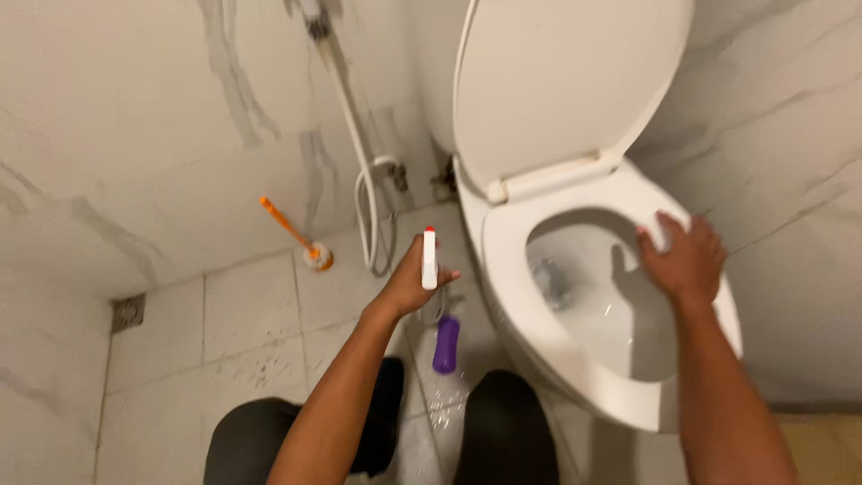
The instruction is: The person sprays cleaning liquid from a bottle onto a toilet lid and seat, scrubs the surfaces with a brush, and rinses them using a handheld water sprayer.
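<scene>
Left hand (415, 283) is gripping a spray bottle (430, 259), fingers wrapped shut around its white neck, purple body (445, 345) hanging over the floor. Likely light, rigid, slick plastic; neck is the best hold. Right hand (684, 259) is pressing flat, fingers spread, on the toilet seat (620, 193) at its far edge.

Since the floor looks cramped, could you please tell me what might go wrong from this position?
The left hand holds the spray bottle away from the toilet bowl, so a squeeze could perhaps wet the floor tiles. The purple bottle lies between the knees and might get kicked or knelt on. The right hand rests bare on the seat and could slip inward.
</scene>
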